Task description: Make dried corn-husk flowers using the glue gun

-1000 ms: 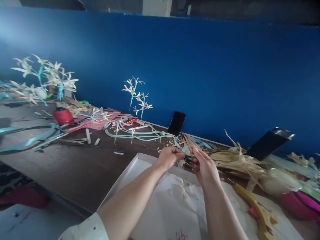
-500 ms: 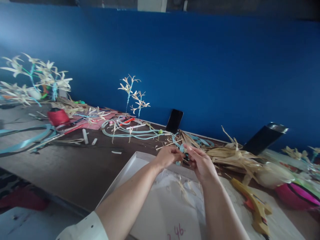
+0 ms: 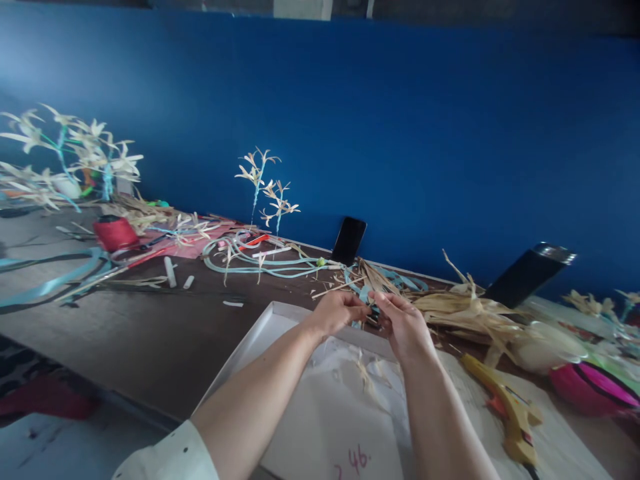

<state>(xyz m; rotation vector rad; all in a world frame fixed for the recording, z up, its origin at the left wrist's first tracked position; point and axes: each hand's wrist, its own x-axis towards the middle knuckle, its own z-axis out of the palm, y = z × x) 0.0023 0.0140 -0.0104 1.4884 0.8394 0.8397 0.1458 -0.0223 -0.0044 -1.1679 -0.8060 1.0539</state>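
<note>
both hands up over the far edge of the white tray (image 3: 260,333), fingertips meeting mid-scene.
left hand (image 3: 340,312): fingers curled in, thumb and forefinger pinched on a small piece (image 3: 371,308) at its left end.
right hand (image 3: 403,323): fingers curled too, tips pinched on the same small piece from the right. the piece is held in the air between the two hands, just above the tray's far rim. it looks dark with some pale blue by it, too small to say what it is.
inside the tray, near side of the hands: a husk scrap (image 3: 365,377) lying flat on white paper, and pink handwriting (image 3: 357,459) at the near edge.
right of the tray: a yellow glue gun (image 3: 505,407) lying on its side, then a pink bowl (image 3: 595,390) further right.
far right of the hands: a dried husk pile (image 3: 465,310), with a dark flask (image 3: 525,277) tilted behind it.
a phone (image 3: 349,241) leans on the blue wall (image 3: 400,133), just far-left of the hands.
left along the table (image 3: 150,333): a pale blue cord coil (image 3: 260,263), two husk flower stems (image 3: 265,187) standing upright, a red spool (image 3: 115,233), and a flower cluster (image 3: 75,150) at far left.
</note>
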